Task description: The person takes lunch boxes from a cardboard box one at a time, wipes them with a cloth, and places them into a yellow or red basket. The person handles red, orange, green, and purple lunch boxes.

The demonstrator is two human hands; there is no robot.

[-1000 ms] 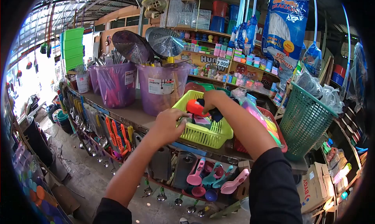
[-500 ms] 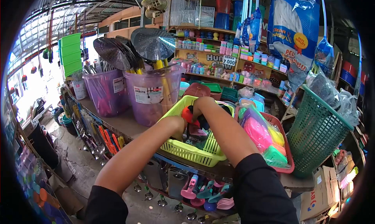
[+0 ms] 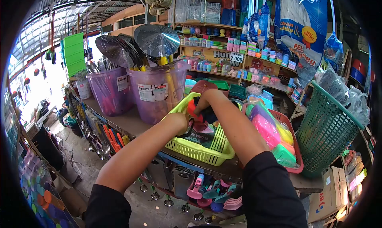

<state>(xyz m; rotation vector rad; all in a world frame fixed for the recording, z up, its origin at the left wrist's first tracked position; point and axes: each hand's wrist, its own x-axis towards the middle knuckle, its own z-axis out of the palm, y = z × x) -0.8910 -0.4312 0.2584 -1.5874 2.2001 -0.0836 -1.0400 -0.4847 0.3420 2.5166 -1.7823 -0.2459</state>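
A yellow-green basket [image 3: 201,153] stands on the brown table, with dark packaged items and a red-and-black item [image 3: 194,110] inside. My left hand [image 3: 179,124] reaches in over the basket's left side, bent down at the wrist; its fingers are hidden. Above the middle of the basket my right hand [image 3: 205,100] is bent with its fingers curled against the red-and-black item. A dark package with printed letters [image 3: 199,136] lies at the bottom of the basket, below both hands.
Purple buckets [image 3: 159,97] with ladles and skimmers stand at left. A red basket [image 3: 296,148] of bagged colourful items is at right, beside a tall green basket [image 3: 326,128]. Blue glove packs [image 3: 302,25] hang above. Utensils hang along the table's front edge [image 3: 227,170].
The view has shifted slightly. My left hand and forearm have moved a little, and more of the printed package at the bottom of the basket shows.
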